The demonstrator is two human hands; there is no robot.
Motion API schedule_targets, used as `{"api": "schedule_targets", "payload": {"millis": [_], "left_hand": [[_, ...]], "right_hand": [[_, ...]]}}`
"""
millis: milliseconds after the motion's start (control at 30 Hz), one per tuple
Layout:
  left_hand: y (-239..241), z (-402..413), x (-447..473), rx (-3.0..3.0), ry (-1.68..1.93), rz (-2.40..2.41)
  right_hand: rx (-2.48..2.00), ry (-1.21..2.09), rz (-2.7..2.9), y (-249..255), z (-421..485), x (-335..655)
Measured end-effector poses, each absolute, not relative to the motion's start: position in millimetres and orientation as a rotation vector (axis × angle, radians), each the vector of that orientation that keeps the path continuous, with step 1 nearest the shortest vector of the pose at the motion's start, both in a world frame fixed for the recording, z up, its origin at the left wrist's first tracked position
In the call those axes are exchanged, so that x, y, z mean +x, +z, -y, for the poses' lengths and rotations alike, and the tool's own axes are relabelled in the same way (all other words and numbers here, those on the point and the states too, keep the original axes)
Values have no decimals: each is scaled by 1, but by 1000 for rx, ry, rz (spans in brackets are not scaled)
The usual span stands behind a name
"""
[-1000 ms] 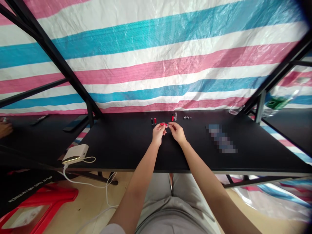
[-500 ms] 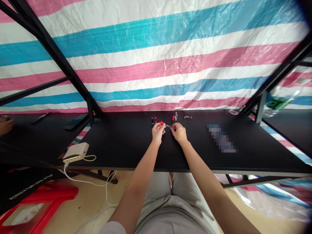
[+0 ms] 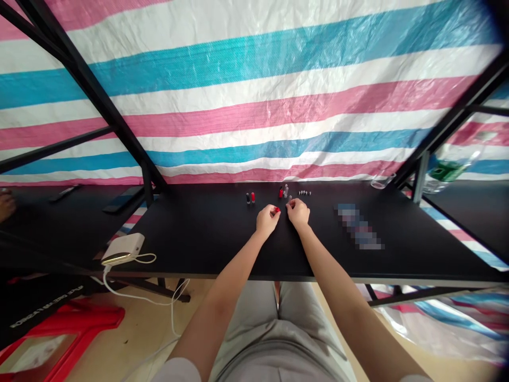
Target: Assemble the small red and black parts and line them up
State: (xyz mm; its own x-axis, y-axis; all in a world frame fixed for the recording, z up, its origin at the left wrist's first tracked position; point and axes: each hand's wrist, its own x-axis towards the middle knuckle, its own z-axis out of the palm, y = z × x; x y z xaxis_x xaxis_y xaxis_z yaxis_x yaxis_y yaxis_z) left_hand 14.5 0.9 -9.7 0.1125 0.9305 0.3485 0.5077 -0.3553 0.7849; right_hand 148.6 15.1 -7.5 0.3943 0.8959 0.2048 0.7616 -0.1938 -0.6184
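Observation:
My left hand point(image 3: 266, 220) is closed in a pinch on a small red cap point(image 3: 277, 210) over the black table point(image 3: 199, 233). My right hand point(image 3: 298, 213) is closed on a small clear tube point(image 3: 290, 200), held close beside the left hand. Just behind the hands stand a red piece and a clear vial point(image 3: 283, 191). To their left stand a black cap and a red cap point(image 3: 250, 198). A row of tiny dark bits point(image 3: 305, 192) lies to the right.
A white power bank point(image 3: 122, 249) with a white cable lies at the table's left front corner. A blurred flat item point(image 3: 360, 231) lies to the right. Another person's hand point(image 3: 5, 204) shows at the far left. A striped tarp hangs behind; a red stool stands on the floor.
Both hands have shifted a little to the right and away from me. The red cap and the clear tube, joined in line a second ago, are now apart, one in each hand.

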Motion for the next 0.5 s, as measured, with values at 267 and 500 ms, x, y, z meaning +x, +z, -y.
{"api": "schedule_targets", "payload": {"millis": [267,500], "left_hand": [[-6,-35,41,1906,1083,-1524],[-12,-59,51,2012,1064,-1658]], "right_hand": [[-2045,295,1529,-1,-33,152],[-2054,275,1541,-4,-42,153]]}}
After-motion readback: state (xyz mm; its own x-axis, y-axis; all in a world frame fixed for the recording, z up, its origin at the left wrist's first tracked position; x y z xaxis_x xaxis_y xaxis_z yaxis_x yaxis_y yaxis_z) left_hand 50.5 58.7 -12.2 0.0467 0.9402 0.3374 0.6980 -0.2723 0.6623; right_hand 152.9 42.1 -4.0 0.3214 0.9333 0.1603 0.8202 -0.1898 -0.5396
